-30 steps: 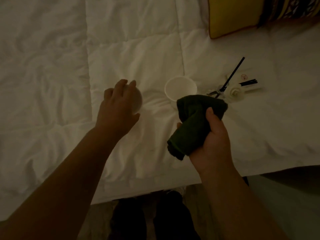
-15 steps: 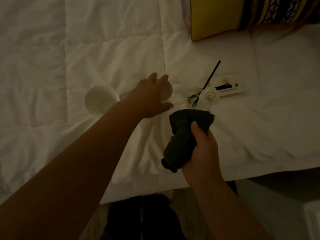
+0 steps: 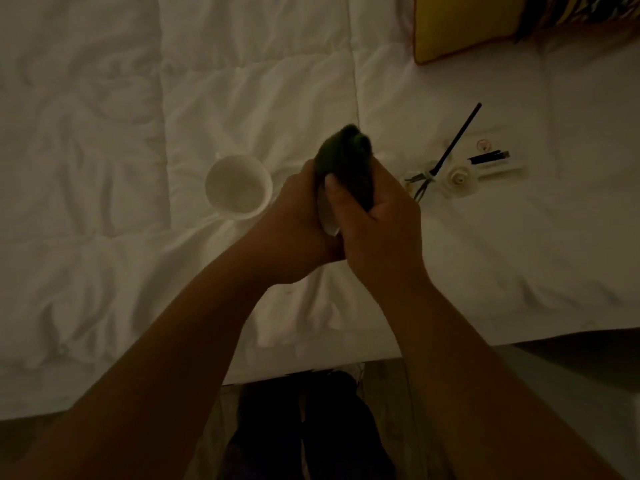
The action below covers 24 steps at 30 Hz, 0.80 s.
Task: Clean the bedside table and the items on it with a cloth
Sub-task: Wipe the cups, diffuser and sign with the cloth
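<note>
Above the white bed my two hands meet. My left hand [image 3: 294, 216] grips a white cup [image 3: 327, 216], of which only a sliver of the side shows between the hands. My right hand [image 3: 377, 220] holds a dark green cloth [image 3: 348, 161] bunched against the top of that cup. A second white cup [image 3: 237, 187] stands upright on the duvet, just left of my left hand. To the right lie a white artificial flower with a black stem [image 3: 457, 174] and a small white card with dark print [image 3: 491, 164].
The white quilted duvet [image 3: 138, 133] covers most of the view. A yellow cushion [image 3: 460, 22] lies at the top right. The bed's near edge runs along the bottom, with my dark-clad legs [image 3: 311, 427] and the floor below it.
My left hand let go of the first cup on the left, reached across to the second cup and lifted it. My right hand brought the cloth onto that cup.
</note>
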Available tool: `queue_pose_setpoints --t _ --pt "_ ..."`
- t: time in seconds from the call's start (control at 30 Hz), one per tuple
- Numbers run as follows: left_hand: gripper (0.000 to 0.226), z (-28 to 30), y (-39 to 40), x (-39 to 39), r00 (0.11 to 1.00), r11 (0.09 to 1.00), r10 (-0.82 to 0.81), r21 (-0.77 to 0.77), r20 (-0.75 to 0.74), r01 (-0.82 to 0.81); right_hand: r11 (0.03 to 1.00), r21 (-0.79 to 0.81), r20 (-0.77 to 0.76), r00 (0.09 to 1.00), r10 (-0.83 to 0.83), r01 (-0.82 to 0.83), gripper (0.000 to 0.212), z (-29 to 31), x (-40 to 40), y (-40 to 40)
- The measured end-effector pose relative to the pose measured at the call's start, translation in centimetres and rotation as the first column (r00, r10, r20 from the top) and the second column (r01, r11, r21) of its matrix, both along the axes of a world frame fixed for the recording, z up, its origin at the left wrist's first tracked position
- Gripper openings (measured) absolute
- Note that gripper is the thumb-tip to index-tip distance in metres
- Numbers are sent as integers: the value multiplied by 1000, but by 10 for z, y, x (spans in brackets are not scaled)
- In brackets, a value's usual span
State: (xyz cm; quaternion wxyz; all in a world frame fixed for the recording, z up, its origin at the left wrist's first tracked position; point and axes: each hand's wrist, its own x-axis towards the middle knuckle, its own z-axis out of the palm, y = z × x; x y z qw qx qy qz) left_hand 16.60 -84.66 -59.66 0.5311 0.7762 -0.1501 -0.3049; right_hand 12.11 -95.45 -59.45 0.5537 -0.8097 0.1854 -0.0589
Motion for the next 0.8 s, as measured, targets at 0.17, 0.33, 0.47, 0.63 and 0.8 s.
queue_pose_setpoints --t 0.17,0.33,0.47,0.63,0.8 --pt "96 2 21 3 986 990 -24 144 165 0 982 184 -128 992 -13 37 5 1 24 -11" --pt "87 3 42 7 998 999 7 39 58 -10 925 380 -273 957 99 13 13 4 32 -22" --pt "74 4 42 -4 944 877 99 -421 -314 -232 620 754 -315 948 53 216 15 4 28 -29" --pt "68 3 15 -20 792 655 176 -531 -584 -537 265 921 -281 958 -49 284 57 3 14 -22" --pt "59 4 -8 -27 617 532 354 -391 -703 -751 221 912 -290 924 -248 346 58 3 2 -5"
